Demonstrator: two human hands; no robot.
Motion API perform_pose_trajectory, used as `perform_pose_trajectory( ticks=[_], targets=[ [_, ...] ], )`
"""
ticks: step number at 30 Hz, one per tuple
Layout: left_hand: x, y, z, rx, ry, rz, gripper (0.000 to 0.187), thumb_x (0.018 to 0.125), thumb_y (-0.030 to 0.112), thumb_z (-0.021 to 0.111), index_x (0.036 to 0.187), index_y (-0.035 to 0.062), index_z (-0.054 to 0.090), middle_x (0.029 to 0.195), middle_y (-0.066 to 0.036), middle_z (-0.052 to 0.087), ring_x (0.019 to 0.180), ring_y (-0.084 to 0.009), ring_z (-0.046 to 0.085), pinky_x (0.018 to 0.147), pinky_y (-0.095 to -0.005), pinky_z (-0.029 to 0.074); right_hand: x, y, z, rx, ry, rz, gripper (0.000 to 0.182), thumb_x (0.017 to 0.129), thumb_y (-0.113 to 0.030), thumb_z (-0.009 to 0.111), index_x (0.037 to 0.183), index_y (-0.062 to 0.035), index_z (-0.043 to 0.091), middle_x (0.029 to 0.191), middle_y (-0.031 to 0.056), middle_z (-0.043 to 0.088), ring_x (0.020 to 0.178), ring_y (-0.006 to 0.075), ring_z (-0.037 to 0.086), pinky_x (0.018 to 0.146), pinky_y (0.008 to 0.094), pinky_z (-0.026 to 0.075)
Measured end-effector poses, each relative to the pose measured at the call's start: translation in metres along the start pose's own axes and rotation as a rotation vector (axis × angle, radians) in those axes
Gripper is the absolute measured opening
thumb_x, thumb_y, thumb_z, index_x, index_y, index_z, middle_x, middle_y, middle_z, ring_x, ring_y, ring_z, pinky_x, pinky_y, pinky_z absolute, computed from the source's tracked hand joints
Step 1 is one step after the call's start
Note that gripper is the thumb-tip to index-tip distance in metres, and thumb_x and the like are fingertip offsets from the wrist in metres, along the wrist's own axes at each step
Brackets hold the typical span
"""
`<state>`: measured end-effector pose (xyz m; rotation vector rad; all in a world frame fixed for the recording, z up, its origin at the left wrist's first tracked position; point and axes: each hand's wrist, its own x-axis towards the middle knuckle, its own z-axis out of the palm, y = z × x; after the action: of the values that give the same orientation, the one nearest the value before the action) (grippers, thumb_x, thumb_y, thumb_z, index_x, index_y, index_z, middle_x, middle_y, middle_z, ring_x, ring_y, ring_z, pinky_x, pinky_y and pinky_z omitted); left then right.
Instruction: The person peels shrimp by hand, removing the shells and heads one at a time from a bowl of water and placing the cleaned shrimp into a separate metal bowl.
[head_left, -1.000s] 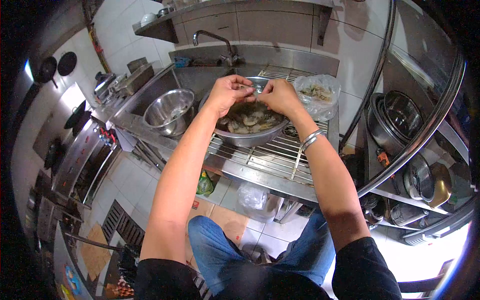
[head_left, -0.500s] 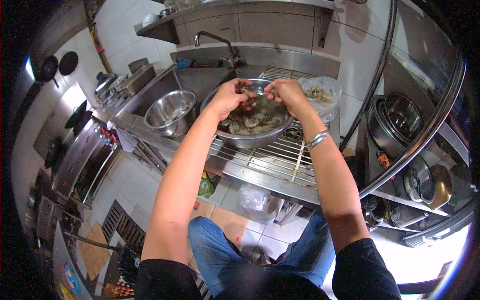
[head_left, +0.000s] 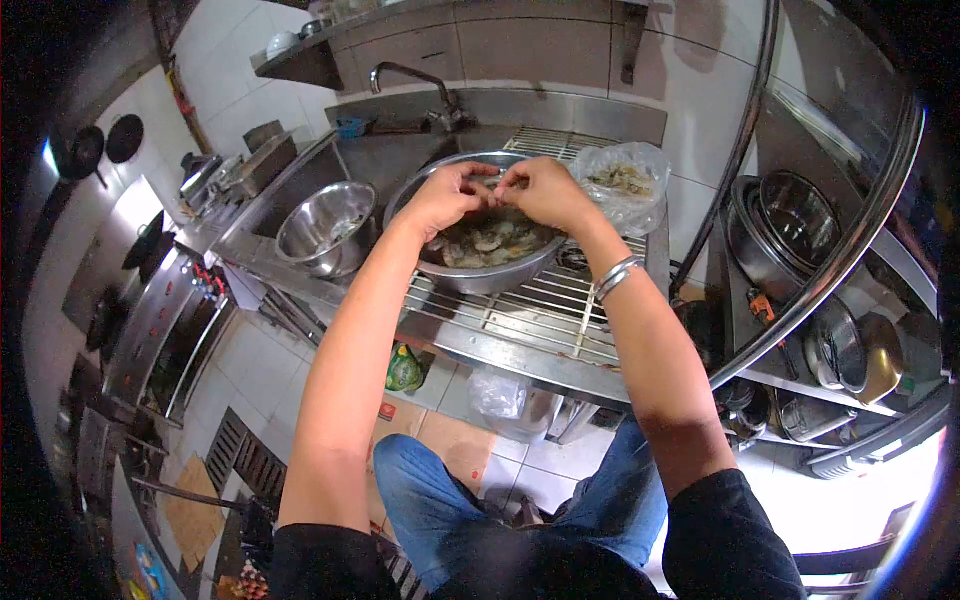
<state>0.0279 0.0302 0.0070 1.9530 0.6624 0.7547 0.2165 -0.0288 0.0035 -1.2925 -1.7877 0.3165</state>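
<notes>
A large steel bowl [head_left: 490, 281] holds shrimp [head_left: 487, 243] in murky water. Over its far half, my left hand [head_left: 447, 202] is closed with thumb and fingers around a shrimp, mostly hidden by the fingers. My right hand [head_left: 548, 193], wearing silver bangles at the wrist, pinches at the same spot, its fingertips meeting those of the left. What exactly lies in the right fingertips is too small to tell. To the left stands a smaller steel bowl [head_left: 318, 258] with a few pale bits inside. A clear plastic bag [head_left: 640, 215] with shrimp-coloured pieces lies at the right.
The large bowl rests on a metal rack [head_left: 535, 325] beside a steel sink [head_left: 385, 160] with a faucet [head_left: 440, 95]. Pots [head_left: 760, 250] fill a shelf at the right behind a curved metal rail [head_left: 850, 260]. A green bag [head_left: 404, 370] sits below on the floor.
Both hands have come together over the bowl; the right moved left until its fingertips met the left's. The whole view has shifted slightly.
</notes>
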Motion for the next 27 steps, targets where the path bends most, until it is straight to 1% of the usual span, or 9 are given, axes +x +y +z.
perform_pose_trajectory(
  ticks=[7, 9, 13, 20, 22, 24, 25, 26, 27],
  targets=[
    [-0.003, 0.005, 0.004, 0.057, -0.025, 0.092, 0.056, 0.072, -0.005, 0.06, 0.127, 0.0004, 0.049, 0.082, -0.003, 0.065, 0.077, -0.0102, 0.059, 0.074, -0.0244, 0.045, -0.002, -0.009, -0.003, -0.017, -0.048, 0.064, 0.023, 0.068, -0.029, 0.074, 0.072, -0.0064, 0.071, 0.071, 0.0139, 0.068, 0.068, 0.0251, 0.066, 0.066, 0.0356, 0.051],
    [-0.005, 0.01, 0.006, 0.038, -0.022, 0.078, 0.059, 0.072, -0.005, 0.061, 0.128, 0.0011, 0.048, 0.081, -0.003, 0.064, 0.077, -0.0103, 0.059, 0.075, -0.0245, 0.045, -0.005, -0.018, -0.007, -0.02, -0.102, 0.076, 0.016, 0.073, -0.016, 0.069, 0.071, 0.0001, 0.068, 0.061, 0.007, 0.064, 0.055, 0.0127, 0.059, 0.055, 0.0276, 0.046],
    [-0.004, 0.008, 0.003, -0.058, -0.037, 0.044, 0.063, 0.071, -0.005, 0.065, 0.13, 0.0028, 0.045, 0.081, -0.004, 0.064, 0.077, -0.0108, 0.059, 0.076, -0.025, 0.045, -0.006, -0.016, -0.008, -0.017, -0.094, 0.069, 0.018, 0.072, -0.017, 0.072, 0.07, 0.0007, 0.067, 0.059, 0.0071, 0.063, 0.054, 0.0115, 0.057, 0.054, 0.0274, 0.045],
    [-0.002, 0.003, 0.001, -0.191, -0.071, 0.037, 0.064, 0.074, -0.008, 0.063, 0.131, 0.0032, 0.037, 0.082, -0.007, 0.064, 0.079, -0.0144, 0.061, 0.077, -0.0271, 0.045, -0.01, -0.025, -0.011, -0.081, -0.071, 0.011, 0.024, 0.071, -0.021, 0.074, 0.073, 0.0012, 0.066, 0.065, 0.0118, 0.064, 0.06, 0.0187, 0.06, 0.059, 0.0323, 0.047],
    [-0.002, 0.002, 0.001, -0.293, -0.059, 0.061, 0.058, 0.077, -0.012, 0.059, 0.129, -0.0002, 0.034, 0.081, -0.011, 0.065, 0.078, -0.0187, 0.064, 0.07, -0.029, 0.049, -0.008, -0.024, -0.011, -0.1, -0.071, -0.005, 0.024, 0.07, -0.022, 0.074, 0.075, 0.0008, 0.066, 0.067, 0.0131, 0.065, 0.062, 0.0208, 0.06, 0.06, 0.0332, 0.047],
    [-0.002, 0.004, -0.003, -0.385, -0.035, 0.069, 0.06, 0.078, -0.009, 0.062, 0.13, 0.0015, 0.034, 0.081, -0.01, 0.064, 0.078, -0.018, 0.063, 0.074, -0.0297, 0.048, -0.006, -0.018, -0.007, -0.175, 0.021, -0.049, 0.023, 0.069, -0.024, 0.073, 0.068, -0.0017, 0.067, 0.07, 0.0169, 0.066, 0.065, 0.0306, 0.065, 0.062, 0.0367, 0.05],
    [-0.003, 0.005, -0.005, -0.477, -0.012, 0.077, 0.061, 0.078, -0.005, 0.065, 0.13, 0.0032, 0.033, 0.081, -0.009, 0.064, 0.078, -0.0172, 0.062, 0.077, -0.0305, 0.046, -0.006, -0.016, -0.006, -0.173, 0.02, -0.049, 0.023, 0.069, -0.024, 0.073, 0.068, -0.0017, 0.067, 0.07, 0.0169, 0.066, 0.065, 0.0306, 0.065, 0.062, 0.0367, 0.05],
    [-0.002, 0.006, -0.003, -0.476, -0.012, 0.079, 0.061, 0.078, -0.005, 0.065, 0.13, 0.0032, 0.033, 0.081, -0.009, 0.064, 0.078, -0.0172, 0.062, 0.077, -0.0305, 0.046, -0.004, -0.015, -0.006, -0.15, 0.172, -0.049, 0.021, 0.07, -0.023, 0.071, 0.073, -0.0019, 0.067, 0.076, 0.0181, 0.066, 0.071, 0.0329, 0.065, 0.065, 0.0372, 0.051],
    [0.0, 0.006, -0.001, -0.414, 0.124, 0.116, 0.06, 0.078, -0.006, 0.063, 0.129, 0.0035, 0.034, 0.081, -0.009, 0.064, 0.079, -0.0174, 0.063, 0.077, -0.0302, 0.047, -0.001, -0.013, -0.007, -0.127, 0.324, -0.051, 0.02, 0.072, -0.021, 0.069, 0.077, -0.002, 0.067, 0.082, 0.0194, 0.067, 0.076, 0.0352, 0.065, 0.069, 0.0377, 0.051]
  ],
)
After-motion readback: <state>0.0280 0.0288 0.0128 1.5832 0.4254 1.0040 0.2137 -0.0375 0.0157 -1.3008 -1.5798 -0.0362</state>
